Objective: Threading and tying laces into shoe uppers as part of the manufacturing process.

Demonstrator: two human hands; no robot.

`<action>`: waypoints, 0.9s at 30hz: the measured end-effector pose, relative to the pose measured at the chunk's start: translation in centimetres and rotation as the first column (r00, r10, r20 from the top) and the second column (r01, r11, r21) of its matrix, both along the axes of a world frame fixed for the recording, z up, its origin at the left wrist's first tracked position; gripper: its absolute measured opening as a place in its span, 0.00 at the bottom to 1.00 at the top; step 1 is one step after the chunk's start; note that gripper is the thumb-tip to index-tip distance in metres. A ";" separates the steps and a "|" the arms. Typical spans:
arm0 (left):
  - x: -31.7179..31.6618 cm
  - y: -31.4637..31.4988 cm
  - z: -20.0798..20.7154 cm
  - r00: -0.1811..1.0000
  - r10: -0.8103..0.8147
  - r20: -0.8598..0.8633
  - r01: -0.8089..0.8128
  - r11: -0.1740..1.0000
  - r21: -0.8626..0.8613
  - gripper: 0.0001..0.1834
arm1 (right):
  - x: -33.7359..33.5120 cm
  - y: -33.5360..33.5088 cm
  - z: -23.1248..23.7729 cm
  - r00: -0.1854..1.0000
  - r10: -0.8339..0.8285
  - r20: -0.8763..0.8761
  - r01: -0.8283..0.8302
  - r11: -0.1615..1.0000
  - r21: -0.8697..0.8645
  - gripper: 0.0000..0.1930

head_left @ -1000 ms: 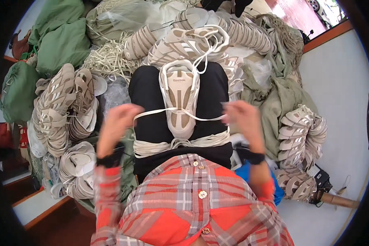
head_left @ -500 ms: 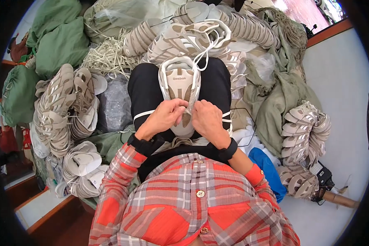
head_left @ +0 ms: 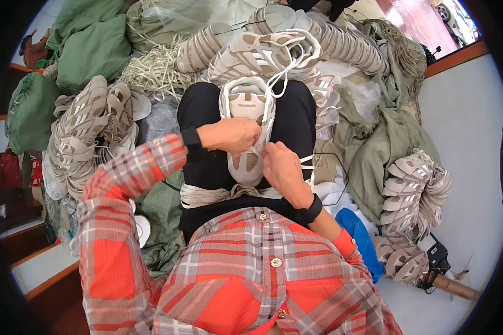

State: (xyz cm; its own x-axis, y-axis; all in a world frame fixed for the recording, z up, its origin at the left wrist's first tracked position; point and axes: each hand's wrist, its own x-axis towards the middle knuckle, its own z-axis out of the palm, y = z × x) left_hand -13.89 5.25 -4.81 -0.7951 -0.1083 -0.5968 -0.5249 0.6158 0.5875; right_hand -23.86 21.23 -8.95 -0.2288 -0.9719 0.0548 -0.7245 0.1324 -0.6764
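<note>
A beige and brown shoe upper (head_left: 245, 170) lies across my lap. My left hand (head_left: 232, 135) is closed over the middle of it, palm down; whatever its fingers pinch is too small to make out. Against the upper's right edge, my right hand (head_left: 283, 169) has its fingers curled and gripping there. The two hands are a short gap apart, with a pale strip showing between them. A white shoelace (head_left: 285, 72) loops up from the far end of the upper toward a pile of similar uppers (head_left: 251, 58). A bundle of pale laces (head_left: 204, 196) lies over my thighs.
A heap of loose laces (head_left: 156, 72) sits at the far left, beside green sacks (head_left: 92, 64). Stacked uppers (head_left: 81, 137) stand on the left, and more uppers (head_left: 405, 190) on the right. Behind those, olive cloth (head_left: 383, 151) spreads near a white wall (head_left: 466, 123).
My left hand has turned palm down and moved up along the upper, with its elbow swinging out to the left. My right hand stays by the right edge, slightly lower.
</note>
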 end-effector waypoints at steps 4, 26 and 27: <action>0.1 -0.7 -3.1 0.894 -0.428 -0.129 0.370 0.871 -0.323 0.08 | 0.4 -0.5 0.9 0.996 0.062 -0.071 -0.054 0.993 0.103 0.06; 4.6 -4.0 5.0 0.928 -0.168 -0.333 -0.178 0.584 -0.792 0.07 | -0.6 2.9 1.0 0.998 0.063 0.008 -0.062 0.993 -0.096 0.08; 5.1 -3.5 5.0 0.925 -0.171 -0.338 -0.180 0.586 -0.790 0.07 | -0.3 3.0 0.8 0.991 0.048 -0.121 -0.048 0.999 0.006 0.09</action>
State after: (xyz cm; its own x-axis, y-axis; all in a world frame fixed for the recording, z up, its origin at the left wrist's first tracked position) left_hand -8.83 1.75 0.18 -0.9152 -0.4000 0.0490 -0.4008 0.9161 -0.0089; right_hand -24.19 24.26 -8.20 -0.1736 -0.9819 0.0763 -0.8067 0.0973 -0.5829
